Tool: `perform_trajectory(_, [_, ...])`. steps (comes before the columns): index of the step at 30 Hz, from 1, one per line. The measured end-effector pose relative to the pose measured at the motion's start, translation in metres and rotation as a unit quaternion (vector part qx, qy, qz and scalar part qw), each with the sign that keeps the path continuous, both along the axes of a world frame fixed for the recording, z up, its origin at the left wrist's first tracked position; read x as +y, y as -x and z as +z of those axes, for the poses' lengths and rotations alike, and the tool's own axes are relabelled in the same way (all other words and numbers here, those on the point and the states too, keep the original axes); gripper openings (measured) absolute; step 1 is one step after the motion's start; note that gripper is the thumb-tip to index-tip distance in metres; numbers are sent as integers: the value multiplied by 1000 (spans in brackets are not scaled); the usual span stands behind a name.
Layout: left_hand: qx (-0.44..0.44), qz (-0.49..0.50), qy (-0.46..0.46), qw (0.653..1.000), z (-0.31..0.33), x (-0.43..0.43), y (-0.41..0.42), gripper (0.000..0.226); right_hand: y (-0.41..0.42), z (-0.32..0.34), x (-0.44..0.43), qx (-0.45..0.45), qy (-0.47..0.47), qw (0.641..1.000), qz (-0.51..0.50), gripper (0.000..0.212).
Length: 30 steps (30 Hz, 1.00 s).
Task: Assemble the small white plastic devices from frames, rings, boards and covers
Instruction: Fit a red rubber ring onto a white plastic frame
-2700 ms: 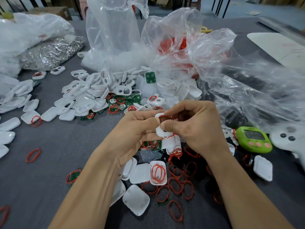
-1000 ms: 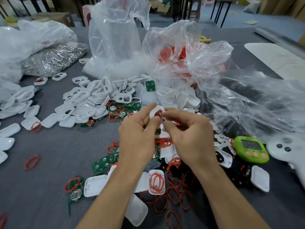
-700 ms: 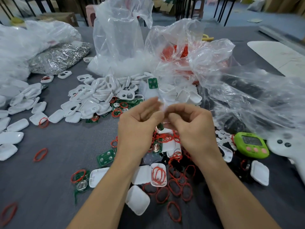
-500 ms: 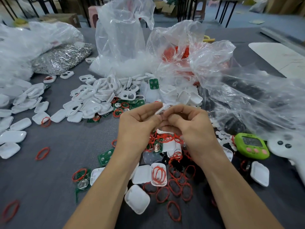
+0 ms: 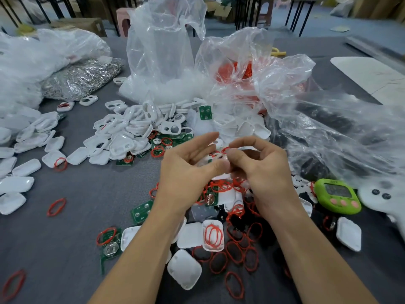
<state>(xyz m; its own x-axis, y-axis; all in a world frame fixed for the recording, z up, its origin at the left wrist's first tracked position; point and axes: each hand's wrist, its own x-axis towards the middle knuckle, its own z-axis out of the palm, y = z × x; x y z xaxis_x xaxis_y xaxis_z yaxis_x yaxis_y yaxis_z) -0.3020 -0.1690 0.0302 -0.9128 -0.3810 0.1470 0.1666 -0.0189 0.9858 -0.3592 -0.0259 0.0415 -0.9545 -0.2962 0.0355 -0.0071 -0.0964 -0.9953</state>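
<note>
My left hand (image 5: 188, 172) and my right hand (image 5: 263, 170) meet above the table's middle, holding a small white frame (image 5: 217, 153) between them. My left thumb and fingers pinch the frame; my right finger and thumb pinch a red ring (image 5: 225, 149) at its top. A heap of white frames (image 5: 131, 128) lies beyond my left hand, with green boards (image 5: 205, 112) among them. White covers (image 5: 184, 268) and several loose red rings (image 5: 235, 252) lie under my wrists. One cover (image 5: 213, 235) holds red rings.
Big clear plastic bags (image 5: 162, 51) stand at the back and spill over the right side. A silver bag (image 5: 81, 77) lies back left. A green timer (image 5: 337, 195) and a white controller (image 5: 383, 194) sit at right. More covers (image 5: 15, 185) line the left edge.
My hands dropped a little and spread apart at the fingertips. My left fingers have straightened out, and the red ring now shows at the frame's top under my right fingertips.
</note>
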Motion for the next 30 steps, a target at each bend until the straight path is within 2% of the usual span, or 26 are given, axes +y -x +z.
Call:
perform_trajectory(2, [-11,-29,50,998,-1,3,-2,53,-1,1,1,45,-30,998,12,18])
perform_trajectory(6, [17,-104,-19,994,-2,3,-1,46,-1,5,5,153,-85,983,53,19])
perform_trajectory(11, [-33,-196,-40,979,-4,3,-4,45,2,12,16,203,-143,960,128,22])
perform_trajectory(14, [-62,-132,-93,985,-1,3,-1,53,8,18,27,175,-130,975,42,25])
perform_trajectory(16, [-84,-101,-198,972,2,1,0,57,15,23,44,162,-170,971,-42,22])
perform_trajectory(19, [-104,-122,-301,940,6,4,-2,60,13,28,73,173,-371,912,-22,25])
perform_trajectory(21, [-104,-155,-324,928,7,10,-3,59,3,30,88,154,-474,867,31,29])
perform_trajectory(23, [-98,-186,-335,919,7,14,-3,46,-7,32,96,144,-551,820,64,28])
perform_trajectory(24, [-95,-198,-340,914,8,16,-3,40,-12,32,98,142,-570,806,72,26])
perform_trajectory(27, [-94,-223,-340,909,7,18,-4,37,-27,26,93,139,-574,803,83,17])
perform_trajectory(30, [-102,-229,-328,911,7,20,-6,40,-36,17,84,163,-590,788,64,24])
